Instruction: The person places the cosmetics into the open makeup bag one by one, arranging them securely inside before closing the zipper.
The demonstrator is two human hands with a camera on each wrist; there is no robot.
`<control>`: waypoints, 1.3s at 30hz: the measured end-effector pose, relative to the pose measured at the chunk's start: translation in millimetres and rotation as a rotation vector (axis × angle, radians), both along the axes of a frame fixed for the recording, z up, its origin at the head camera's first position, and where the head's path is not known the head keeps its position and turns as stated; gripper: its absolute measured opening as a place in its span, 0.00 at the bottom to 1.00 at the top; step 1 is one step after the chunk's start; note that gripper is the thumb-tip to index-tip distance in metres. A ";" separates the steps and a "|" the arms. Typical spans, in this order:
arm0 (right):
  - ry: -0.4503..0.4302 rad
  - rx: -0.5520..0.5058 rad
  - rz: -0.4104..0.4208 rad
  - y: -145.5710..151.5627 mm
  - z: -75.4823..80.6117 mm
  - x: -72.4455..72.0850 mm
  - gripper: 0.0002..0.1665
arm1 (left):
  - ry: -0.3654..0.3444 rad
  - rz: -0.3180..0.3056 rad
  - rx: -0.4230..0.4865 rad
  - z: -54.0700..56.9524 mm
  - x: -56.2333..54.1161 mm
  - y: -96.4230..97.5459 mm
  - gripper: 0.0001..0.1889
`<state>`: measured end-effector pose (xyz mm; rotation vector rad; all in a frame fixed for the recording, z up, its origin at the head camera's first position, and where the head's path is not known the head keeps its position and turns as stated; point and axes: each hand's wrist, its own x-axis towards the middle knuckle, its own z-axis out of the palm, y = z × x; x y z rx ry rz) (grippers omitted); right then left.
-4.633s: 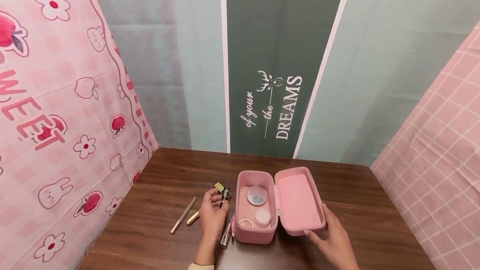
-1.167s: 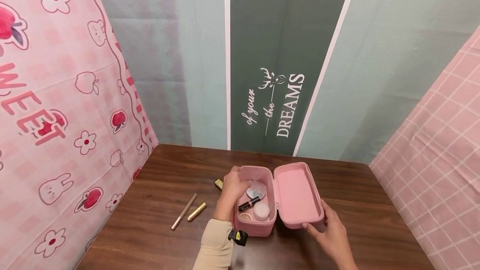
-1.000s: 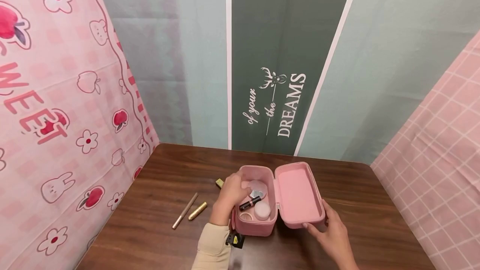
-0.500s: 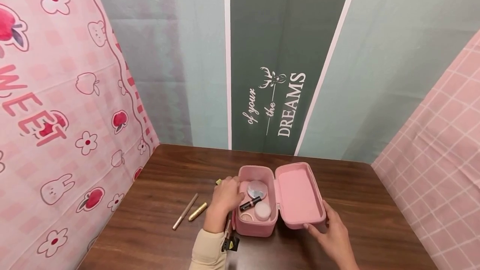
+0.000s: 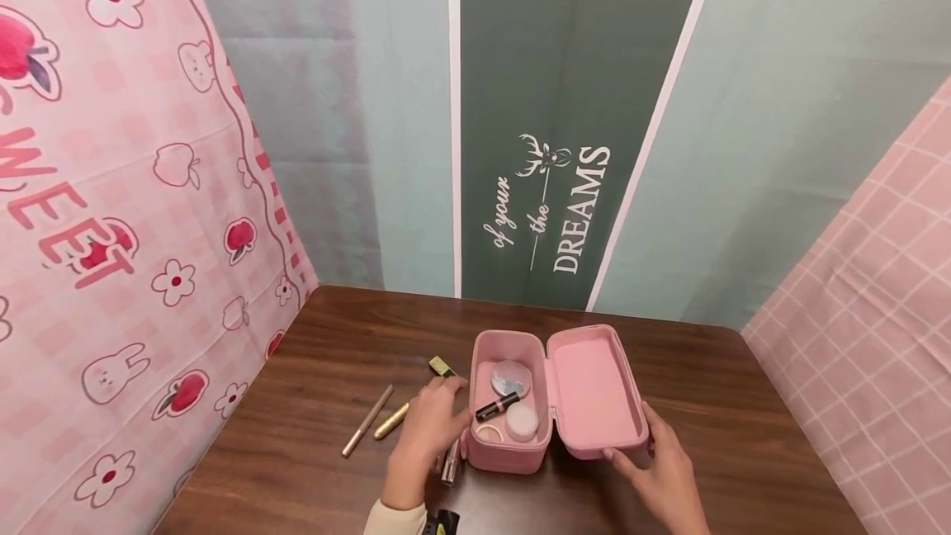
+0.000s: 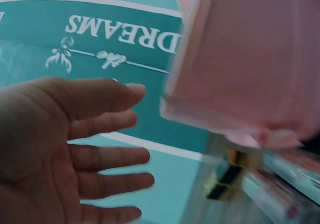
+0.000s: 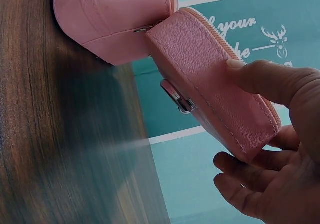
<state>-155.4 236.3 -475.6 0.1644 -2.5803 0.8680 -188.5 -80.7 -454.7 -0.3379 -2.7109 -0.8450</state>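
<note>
A pink zip cosmetic case (image 5: 508,459) stands on the table with its lid (image 5: 598,393) swung out to the right. Inside lie a round clear-topped compact (image 5: 511,378), a black lip gloss tube (image 5: 496,407), a pale round jar (image 5: 522,420) and a partly seen ring-shaped item (image 5: 489,433). My right hand (image 5: 664,469) grips the lid's near right corner, thumb on one side and fingers beneath, as the right wrist view confirms. Left of the case is my left hand (image 5: 427,432), its fingers spread and holding nothing in the left wrist view (image 6: 95,154).
Left of the case lie a slim brown pencil (image 5: 367,421), a gold tube (image 5: 391,421) partly behind my left hand, and a yellow-and-black item (image 5: 442,366). A shiny rose-brown tube (image 5: 450,469) lies against the case's near left side. Fabric hangings surround the wooden table (image 5: 713,419).
The black lip gloss tube went from my left hand into the case. That hand then withdrew over the case's left wall, back to the table side. My right hand kept hold of the lid.
</note>
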 end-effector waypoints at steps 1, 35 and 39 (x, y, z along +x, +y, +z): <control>0.006 -0.003 -0.002 -0.2 -0.3 -0.1 0.50 | 0.015 -0.006 0.006 -3.4 1.1 -1.8 0.17; 0.015 -0.016 -0.018 -1.0 -4.3 0.0 0.50 | 0.012 0.164 0.489 -90.4 45.8 -0.7 0.26; 0.016 -0.011 -0.018 -0.4 -4.4 0.0 0.50 | -0.020 0.156 0.458 -92.7 46.4 3.7 0.26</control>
